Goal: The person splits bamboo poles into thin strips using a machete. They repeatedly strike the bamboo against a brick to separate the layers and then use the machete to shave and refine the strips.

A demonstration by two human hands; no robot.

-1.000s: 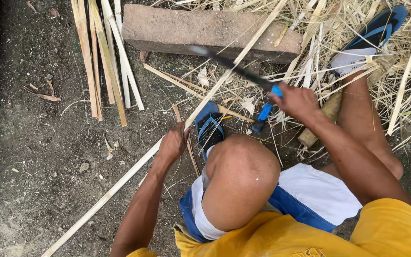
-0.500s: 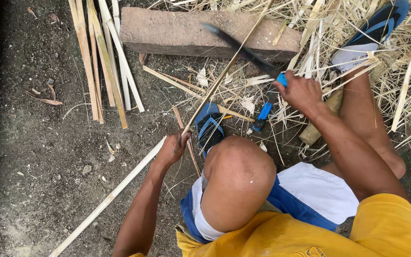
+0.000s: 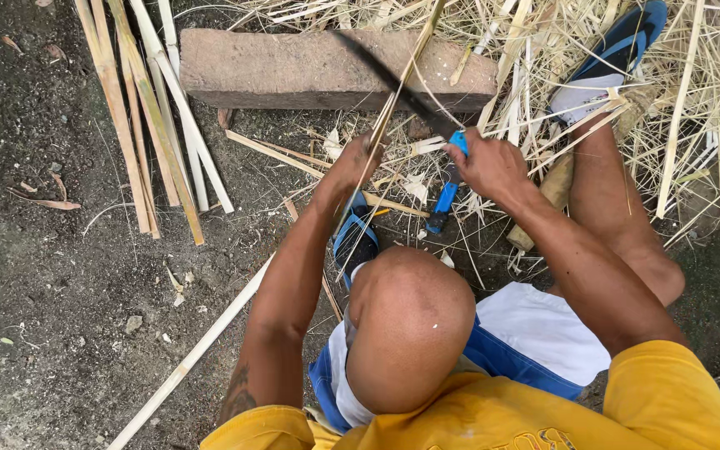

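My left hand [image 3: 352, 162] is shut on a long pale bamboo strip [image 3: 210, 333], which runs from the lower left of the ground up across the brick [image 3: 293, 67]. My right hand [image 3: 487, 165] grips a knife by its blue handle. Its dark blade [image 3: 393, 79] slants up and to the left over the brick and crosses the strip just above my left hand. My bare knee [image 3: 410, 325] is under both arms.
A bundle of split bamboo slats [image 3: 139, 125] lies at the upper left. Thin bamboo shavings [image 3: 693, 92] are piled at the upper right around my foot in a blue sandal [image 3: 618, 42]. A second blue sandal [image 3: 356, 237] and a blue object [image 3: 442, 202] lie below my hands. The ground is dark soil.
My left hand has slid up the strip towards the brick, and the strip now stands steeper. The knife has come closer to the strip, and its blade now crosses it.
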